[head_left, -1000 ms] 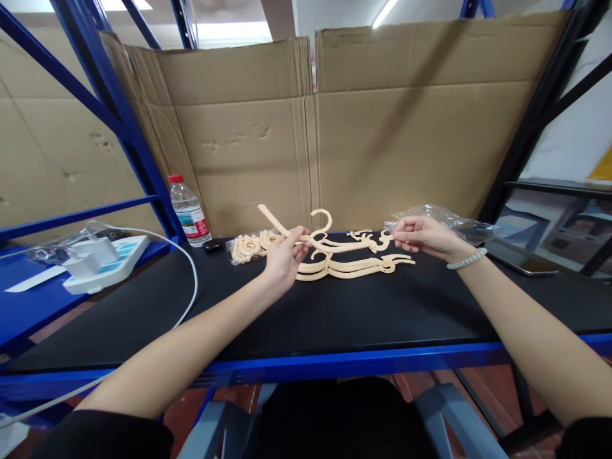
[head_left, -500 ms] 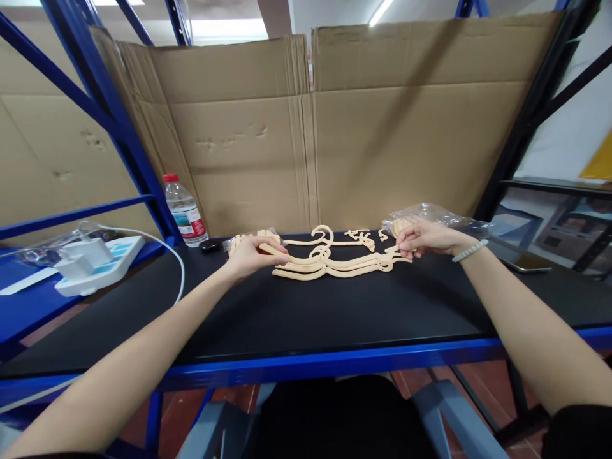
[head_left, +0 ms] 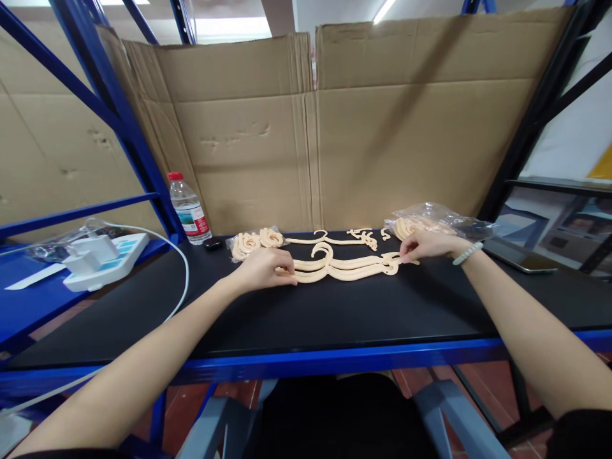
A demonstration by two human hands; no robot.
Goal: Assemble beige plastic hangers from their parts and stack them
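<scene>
In the head view, the stacked beige hangers (head_left: pixel 356 275) lie mid-counter (head_left: pixel 335 319), long axis left to right, hook pointing away from the person. The left hand's (head_left: pixel 268 269) grip pinches their left end, the right hand's (head_left: pixel 425 245) their right. Left clear bag (head_left: pixel 234 248) contains coiled beige pieces; right clear bag (head_left: pixel 459 220), more beige pieces.

On the tabletop (head_left: pixel 335 325) before you, the stacked hangers (head_left: pixel 356 275) lie between your left hand (head_left: pixel 265 269) at their left end and your right hand (head_left: pixel 430 244) at their right end, with a further hanger (head_left: pixel 301 241) and small loose pieces (head_left: pixel 368 240) behind. Behind your left hand sits a parts bag (head_left: pixel 248 245), with the water bottle (head_left: pixel 191 217) left of it and the power strip (head_left: pixel 112 262) at far left. Behind your right hand lies a second bag (head_left: pixel 463 224), a flat device (head_left: pixel 521 260) right of it, and cardboard panels (head_left: pixel 248 153) stand rearmost.
</scene>
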